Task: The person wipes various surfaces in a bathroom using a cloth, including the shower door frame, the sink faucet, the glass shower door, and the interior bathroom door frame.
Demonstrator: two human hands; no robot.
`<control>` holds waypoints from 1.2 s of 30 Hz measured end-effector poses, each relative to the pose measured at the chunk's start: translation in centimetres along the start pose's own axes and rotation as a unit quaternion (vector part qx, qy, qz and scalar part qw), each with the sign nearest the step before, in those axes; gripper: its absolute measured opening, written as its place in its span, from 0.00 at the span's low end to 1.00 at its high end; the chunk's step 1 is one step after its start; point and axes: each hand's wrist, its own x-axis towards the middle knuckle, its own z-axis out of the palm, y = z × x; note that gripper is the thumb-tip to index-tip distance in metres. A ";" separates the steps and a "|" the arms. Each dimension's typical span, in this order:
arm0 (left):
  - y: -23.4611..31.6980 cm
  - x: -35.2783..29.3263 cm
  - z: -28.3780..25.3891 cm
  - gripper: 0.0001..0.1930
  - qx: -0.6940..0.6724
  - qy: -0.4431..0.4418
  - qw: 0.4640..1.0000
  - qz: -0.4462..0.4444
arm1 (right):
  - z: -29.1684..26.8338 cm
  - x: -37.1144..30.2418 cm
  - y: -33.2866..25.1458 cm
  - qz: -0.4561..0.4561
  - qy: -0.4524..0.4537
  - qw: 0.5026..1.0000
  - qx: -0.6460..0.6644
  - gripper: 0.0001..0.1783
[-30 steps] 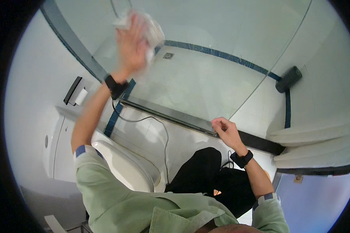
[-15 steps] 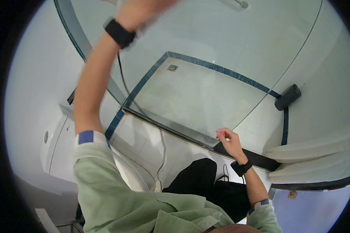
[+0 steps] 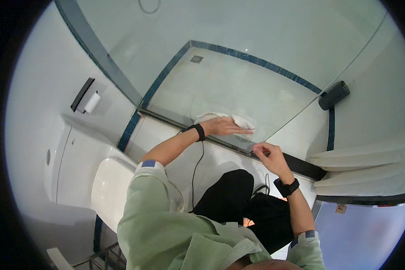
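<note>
Left hand (image 3: 225, 127): down from high on glass panel (image 3: 256, 27) | white cloth (image 3: 244, 121): now low, near right hand (image 3: 273, 159)

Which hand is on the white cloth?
The left hand, laid flat over the white cloth at the glass panel; the right hand, curled near the panel's edge, has no cloth.

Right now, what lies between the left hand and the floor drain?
From the left hand toward the floor drain, the head view shows part of the white cloth, then pale shower floor through the glass panel.
</note>
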 end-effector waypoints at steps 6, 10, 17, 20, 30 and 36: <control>5.3 -5.7 3.6 0.32 -0.186 -0.140 0.952 -0.201 | 1.5 -0.2 0.9 -0.002 0.034 0.999 0.000 0.11; 11.3 -4.6 6.2 0.33 -0.244 0.001 0.752 -0.612 | 1.8 -1.2 2.6 -0.006 0.007 1.000 -0.006 0.09; 9.1 -8.6 13.3 0.35 -0.241 0.388 0.092 -0.885 | 2.1 -1.2 3.5 0.003 -0.054 0.998 0.007 0.10; 6.4 -10.4 11.7 0.34 -0.241 0.411 0.158 -0.865 | 2.1 -1.3 2.9 0.009 -0.056 0.998 0.016 0.10; -24.7 -0.2 -11.8 0.32 -0.047 0.358 0.675 -0.643 | 0.4 0.8 2.2 -0.053 -0.047 0.996 0.051 0.11; -40.9 5.5 -23.4 0.27 0.126 0.349 0.842 -0.391 | -0.6 2.0 -0.1 -0.094 -0.055 0.994 0.025 0.11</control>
